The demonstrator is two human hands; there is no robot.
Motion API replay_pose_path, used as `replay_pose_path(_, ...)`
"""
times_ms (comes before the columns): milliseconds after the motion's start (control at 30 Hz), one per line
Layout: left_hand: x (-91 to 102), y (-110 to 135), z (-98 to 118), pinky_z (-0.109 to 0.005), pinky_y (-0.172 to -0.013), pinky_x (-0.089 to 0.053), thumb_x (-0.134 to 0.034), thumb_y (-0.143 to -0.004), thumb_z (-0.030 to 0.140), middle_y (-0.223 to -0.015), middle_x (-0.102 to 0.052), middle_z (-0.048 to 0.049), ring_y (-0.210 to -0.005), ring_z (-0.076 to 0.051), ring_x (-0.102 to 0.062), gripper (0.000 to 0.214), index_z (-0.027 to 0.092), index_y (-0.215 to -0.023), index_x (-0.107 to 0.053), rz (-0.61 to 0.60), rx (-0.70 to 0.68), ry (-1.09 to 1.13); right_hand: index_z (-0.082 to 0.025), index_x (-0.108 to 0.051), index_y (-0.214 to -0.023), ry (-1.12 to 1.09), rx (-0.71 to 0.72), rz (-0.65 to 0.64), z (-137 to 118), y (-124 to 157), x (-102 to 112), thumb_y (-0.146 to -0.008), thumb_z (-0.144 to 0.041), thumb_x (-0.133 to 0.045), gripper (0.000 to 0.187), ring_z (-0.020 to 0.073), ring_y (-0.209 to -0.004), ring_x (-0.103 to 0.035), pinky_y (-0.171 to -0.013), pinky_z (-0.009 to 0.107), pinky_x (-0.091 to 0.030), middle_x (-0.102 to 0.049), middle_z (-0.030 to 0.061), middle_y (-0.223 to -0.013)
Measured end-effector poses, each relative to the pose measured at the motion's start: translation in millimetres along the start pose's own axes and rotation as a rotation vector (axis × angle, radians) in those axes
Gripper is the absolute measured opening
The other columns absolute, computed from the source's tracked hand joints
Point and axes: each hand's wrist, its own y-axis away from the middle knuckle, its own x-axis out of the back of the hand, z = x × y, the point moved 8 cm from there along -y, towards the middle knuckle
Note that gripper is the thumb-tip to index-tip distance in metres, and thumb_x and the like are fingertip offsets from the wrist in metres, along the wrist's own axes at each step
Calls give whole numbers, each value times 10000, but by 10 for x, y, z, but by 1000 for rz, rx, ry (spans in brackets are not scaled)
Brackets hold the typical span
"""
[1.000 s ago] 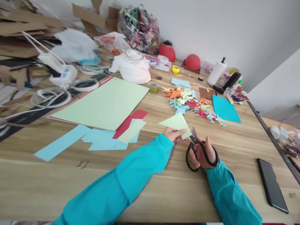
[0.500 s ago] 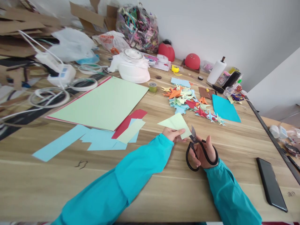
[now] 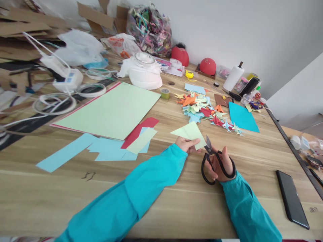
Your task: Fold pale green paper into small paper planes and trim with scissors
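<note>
My left hand [image 3: 186,145] pinches the near corner of a pale green folded paper [image 3: 190,132] held just above the wooden table [image 3: 176,201]. My right hand [image 3: 220,164] grips black scissors [image 3: 211,161] through their handle loops. The blades point up and away, their tip at the right edge of the green paper. Both arms wear teal sleeves.
A pile of small folded paper shapes [image 3: 204,112] lies beyond the hands, beside a teal sheet [image 3: 242,117]. A large green sheet [image 3: 111,111] and blue and red offcuts [image 3: 113,148] lie to the left. A black phone [image 3: 292,198] rests at the right. Clutter lines the far edge.
</note>
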Motion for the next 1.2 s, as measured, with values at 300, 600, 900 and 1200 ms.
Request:
replay_pose_path(300,5,-13,-4,-268,-487,-553,-739,-603,146,-672,-698,-61,-519,-154,-628,181,86,-758,-667,-12,-9,-2,-253,-268,-1364,44,-11,37,4,5,-37,-743,-741,-281,790,61,-244,-369,-249,168,-331,-538,-37,-499)
replay_pose_path(600,34,-39,-25,-288,-506,-560,-740,-605,148,-714,-704,-81,-561,-170,-639,202,87,-784,-670,-9,-12,-4,-251,-286,-1361,71,11,38,-12,8,-69,-765,-728,-242,765,45,-231,-318,-243,153,-312,-510,-53,-471)
replay_pose_path(900,6,-26,-5,-256,-451,-542,-753,-582,144,-668,-697,-62,-519,-154,-622,200,86,-753,-668,-15,-39,30,-229,-332,-1341,46,25,40,-3,14,-59,-766,-708,-308,748,39,-222,-301,-232,149,-304,-511,-53,-464)
replay_pose_path(1200,15,-37,-7,-267,-466,-541,-750,-592,152,-653,-693,-59,-521,-157,-621,210,89,-775,-668,-22,-35,12,-259,-372,-1315,59,21,57,23,17,-30,-750,-716,-340,727,24,-217,-259,-219,140,-284,-479,-73,-450)
